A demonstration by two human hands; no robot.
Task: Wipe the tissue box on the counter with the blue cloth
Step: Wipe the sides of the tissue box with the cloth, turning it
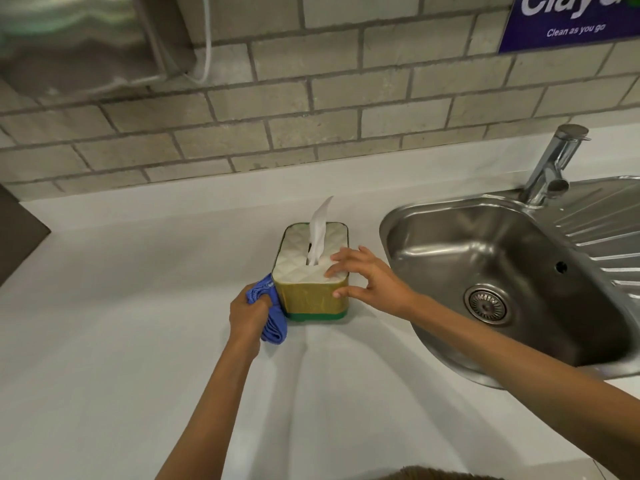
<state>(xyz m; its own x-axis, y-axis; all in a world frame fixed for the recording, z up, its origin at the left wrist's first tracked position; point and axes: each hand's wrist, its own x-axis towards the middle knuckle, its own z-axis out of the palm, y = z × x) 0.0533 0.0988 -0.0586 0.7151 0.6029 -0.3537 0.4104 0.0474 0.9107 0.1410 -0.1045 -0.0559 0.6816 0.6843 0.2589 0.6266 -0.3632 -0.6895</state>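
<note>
The tissue box stands on the white counter, with a quilted white top, yellow-gold sides and a green base. A white tissue sticks up from its slot. My left hand is closed around the bunched blue cloth, which presses against the box's left near corner. My right hand rests on the box's right near corner, fingers spread on the top and thumb on the front side.
A steel sink with a drain and a tap lies right of the box. A tiled wall runs behind the counter. A blue sign hangs at the upper right.
</note>
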